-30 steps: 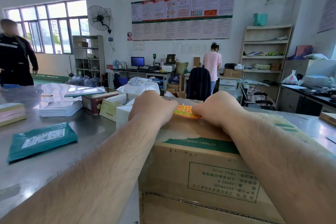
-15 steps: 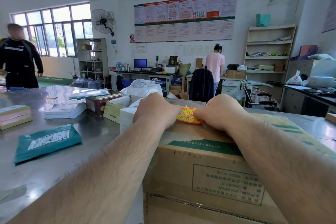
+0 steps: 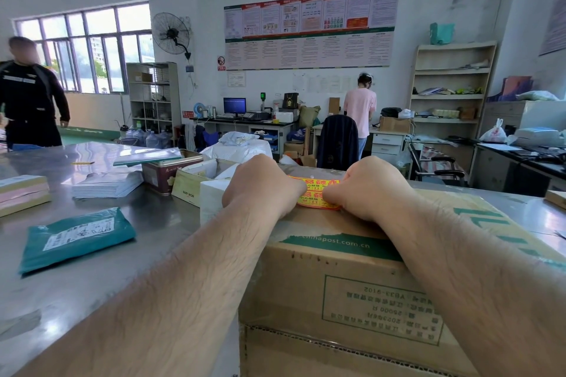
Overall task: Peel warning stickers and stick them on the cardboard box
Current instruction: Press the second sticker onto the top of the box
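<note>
A large brown cardboard box [image 3: 361, 278] with green print stands on the steel table right in front of me. Over its top, both hands hold a sheet of orange and yellow warning stickers [image 3: 317, 194]. My left hand [image 3: 260, 187] grips the sheet's left edge, fingers curled under and hidden. My right hand [image 3: 367, 188] pinches the right edge, its thumb on the lower sticker. Both forearms rest along the box top. Whether a sticker is lifted off the sheet I cannot tell.
On the steel table [image 3: 92, 278] to the left lie a teal mailer bag [image 3: 76, 239], a paper stack [image 3: 107, 184], a red tin [image 3: 167, 171] and small white boxes [image 3: 211, 199]. One person stands at far left [image 3: 29, 101], another at the back desk [image 3: 360, 110].
The sticker sheet has risen a little and more of it shows between my hands. The view has drifted slightly, and the person at left has shifted.
</note>
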Available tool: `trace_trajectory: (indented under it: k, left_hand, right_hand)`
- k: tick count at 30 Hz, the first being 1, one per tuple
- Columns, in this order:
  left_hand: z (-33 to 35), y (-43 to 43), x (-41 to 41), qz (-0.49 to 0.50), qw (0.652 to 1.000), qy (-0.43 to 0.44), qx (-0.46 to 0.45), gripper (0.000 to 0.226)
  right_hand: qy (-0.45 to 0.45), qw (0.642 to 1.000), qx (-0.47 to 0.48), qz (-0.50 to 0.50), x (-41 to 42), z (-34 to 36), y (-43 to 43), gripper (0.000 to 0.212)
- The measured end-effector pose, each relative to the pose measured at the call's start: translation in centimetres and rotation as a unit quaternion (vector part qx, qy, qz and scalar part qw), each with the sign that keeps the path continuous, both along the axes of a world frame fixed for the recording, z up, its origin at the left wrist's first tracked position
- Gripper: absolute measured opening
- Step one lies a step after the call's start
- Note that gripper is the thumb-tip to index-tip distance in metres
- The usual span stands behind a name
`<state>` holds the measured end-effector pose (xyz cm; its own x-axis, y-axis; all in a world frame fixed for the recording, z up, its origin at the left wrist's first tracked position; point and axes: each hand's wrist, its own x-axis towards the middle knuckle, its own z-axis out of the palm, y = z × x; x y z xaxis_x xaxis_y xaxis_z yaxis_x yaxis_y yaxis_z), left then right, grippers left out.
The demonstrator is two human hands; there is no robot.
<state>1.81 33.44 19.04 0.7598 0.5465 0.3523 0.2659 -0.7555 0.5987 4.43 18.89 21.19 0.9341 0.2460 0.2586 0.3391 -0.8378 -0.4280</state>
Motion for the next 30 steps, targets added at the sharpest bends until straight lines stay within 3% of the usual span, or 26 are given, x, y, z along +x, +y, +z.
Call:
trace_trajectory:
  k: [18, 30]
  left_hand:
    - [-0.18, -0.02, 0.39, 0.024, 0.999, 0.006, 0.027, 0.04]
    - [-0.35, 0.1, 0.29, 0.015, 0.999, -0.022, -0.025, 0.048]
  right_hand:
    - [-0.015, 1.0, 0.004, -0.003, -0.91, 0.17, 0.08, 0.035]
    - [-0.014, 1.0, 0.008, -0.008, -0.82, 0.14, -0.02, 0.032]
